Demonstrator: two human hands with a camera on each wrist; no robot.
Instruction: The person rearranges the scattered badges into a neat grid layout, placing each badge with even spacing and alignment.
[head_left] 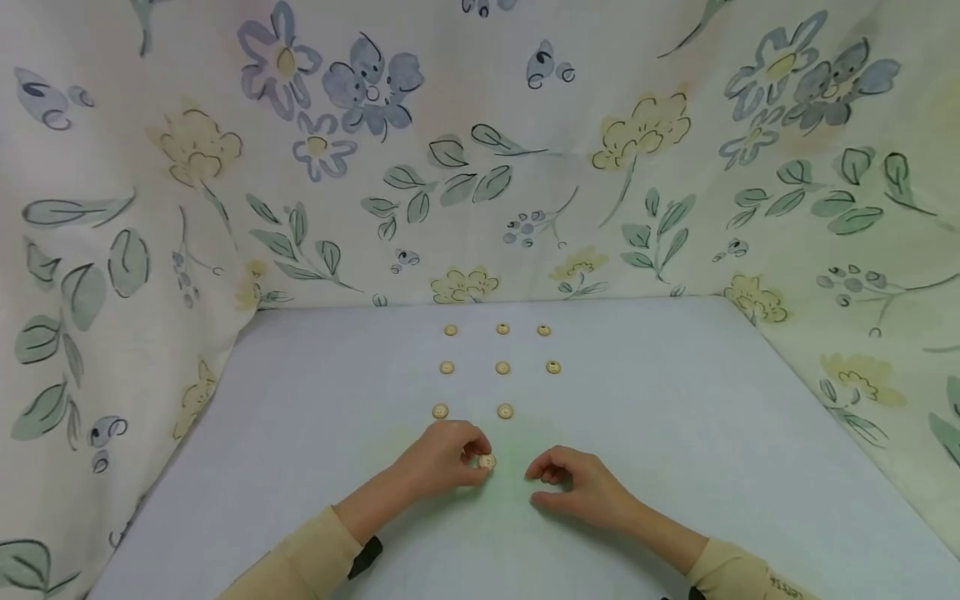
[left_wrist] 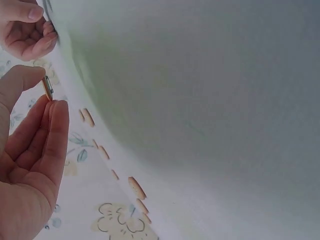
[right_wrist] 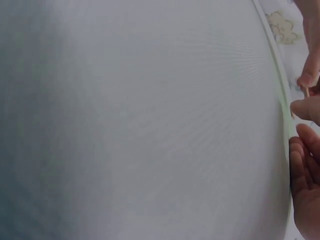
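My left hand [head_left: 444, 457] pinches a round wooden button [head_left: 487, 462] between thumb and fingertips, with its holed face toward the head camera. In the left wrist view that button [left_wrist: 48, 88] is seen edge-on. To its right, my right hand [head_left: 581, 486] hovers with loosely curled fingers, a gap between thumb and forefinger, and holds nothing. Beyond the hands, similar buttons lie in rows on the white table: two in the front row, a left one [head_left: 440, 411] and a right one [head_left: 506, 411]; three in the middle row [head_left: 502, 367]; three in the back row [head_left: 502, 328].
The white tabletop [head_left: 660, 400] reaches back to a floral curtain [head_left: 480, 192], which also hangs along both sides. A black wrist strap piece [head_left: 365, 557] shows beneath the left sleeve [head_left: 303, 557].
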